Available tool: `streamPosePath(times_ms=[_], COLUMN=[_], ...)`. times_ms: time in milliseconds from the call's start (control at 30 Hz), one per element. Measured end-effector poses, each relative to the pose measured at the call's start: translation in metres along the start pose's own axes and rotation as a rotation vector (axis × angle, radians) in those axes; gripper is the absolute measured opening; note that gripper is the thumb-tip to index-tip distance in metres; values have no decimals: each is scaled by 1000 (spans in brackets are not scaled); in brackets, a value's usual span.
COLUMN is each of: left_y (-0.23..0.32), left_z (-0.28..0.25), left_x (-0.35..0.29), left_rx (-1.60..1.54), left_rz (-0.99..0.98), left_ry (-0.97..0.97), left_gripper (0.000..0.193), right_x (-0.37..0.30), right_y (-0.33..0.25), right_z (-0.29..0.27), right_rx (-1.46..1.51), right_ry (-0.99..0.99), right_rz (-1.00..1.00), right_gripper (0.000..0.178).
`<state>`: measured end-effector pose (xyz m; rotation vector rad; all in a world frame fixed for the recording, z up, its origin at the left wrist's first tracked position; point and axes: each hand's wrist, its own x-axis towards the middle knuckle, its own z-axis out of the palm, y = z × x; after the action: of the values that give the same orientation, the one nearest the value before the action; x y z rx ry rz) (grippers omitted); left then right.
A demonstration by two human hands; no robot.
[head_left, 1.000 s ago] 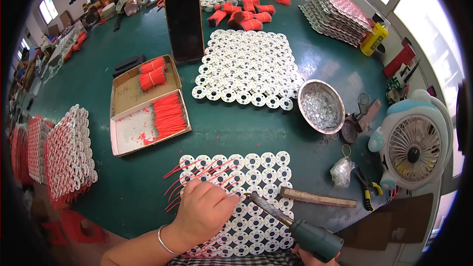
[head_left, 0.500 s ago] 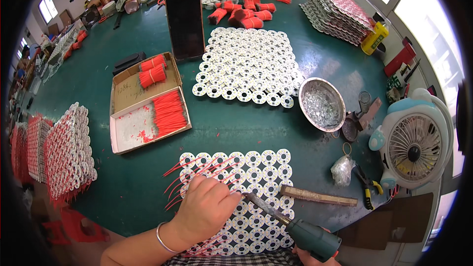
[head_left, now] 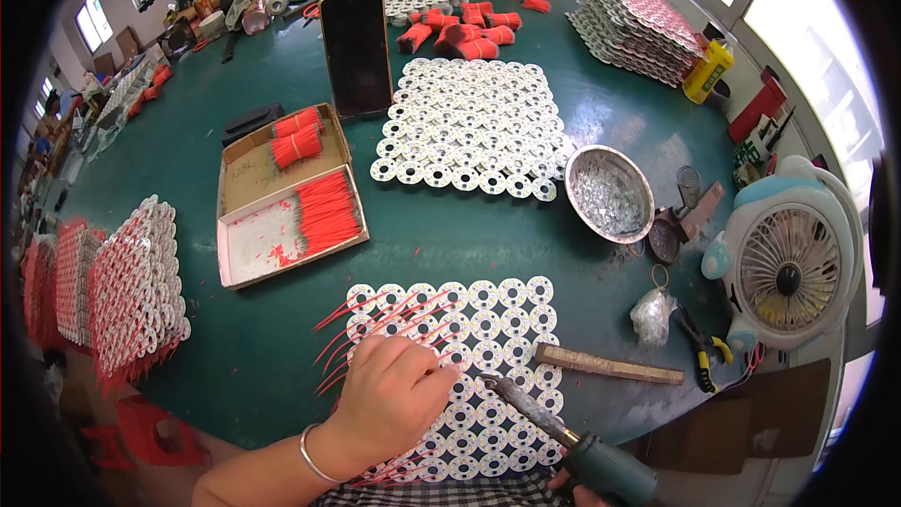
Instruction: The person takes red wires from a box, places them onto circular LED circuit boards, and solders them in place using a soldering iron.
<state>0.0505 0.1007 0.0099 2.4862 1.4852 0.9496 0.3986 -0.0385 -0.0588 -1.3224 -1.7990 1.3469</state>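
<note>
My left hand (head_left: 399, 399) is closed in a pinch over the panel of round white LED boards (head_left: 483, 296) at the table's near edge. What its fingertips hold is hidden. Thin red wires (head_left: 333, 352) stick out to the left from several of the boards, some running beneath the hand. Low on the right, my right hand (head_left: 584, 496) grips the dark green handle of a soldering iron (head_left: 601, 465), mostly out of sight behind it. The iron's metal tip points up and left, over the boards, a little right of my left fingertips and apart from them.
Around the panel are a wooden strip (head_left: 610, 364), cutters (head_left: 702, 352), a metal bowl (head_left: 610, 195), a fan (head_left: 788, 258), a box (head_left: 230, 235) of cut red wires, a phone (head_left: 357, 52) and stacked LED panels (head_left: 141, 286). Other people sit at the far side.
The soldering iron's tip has drawn back to the right, away from my left fingertips. My left hand stays almost in place, still pinched. The whole view has shifted slightly.
</note>
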Motion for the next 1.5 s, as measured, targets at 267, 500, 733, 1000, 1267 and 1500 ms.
streamPosePath(times_ms=[267,500,733,1000,1267,1500], left_y=[5,6,6,4,4,-82], left_z=[-9,-4,-3,-7,-12,-58], left_x=[-20,-19,-19,-18,-17,35], left_rx=[3,-38,-34,-47,66,224], left_rz=[-28,-21,-15,-34,-25,-104], left_ry=[-47,-33,-36,-18,-58,155], left_gripper=[19,16,13,13,18,7], right_x=[13,12,20,12,60,81], right_y=[-27,-19,-35,-8,-75,-73], right_z=[12,19,11,16,4,-4], right_rx=[218,-37,-414,-58,720,815], right_ry=[38,4,-70,6,353,487], right_rz=[-4,26,13,-43,4,-156], right_gripper=[62,67,64,58,52,49])
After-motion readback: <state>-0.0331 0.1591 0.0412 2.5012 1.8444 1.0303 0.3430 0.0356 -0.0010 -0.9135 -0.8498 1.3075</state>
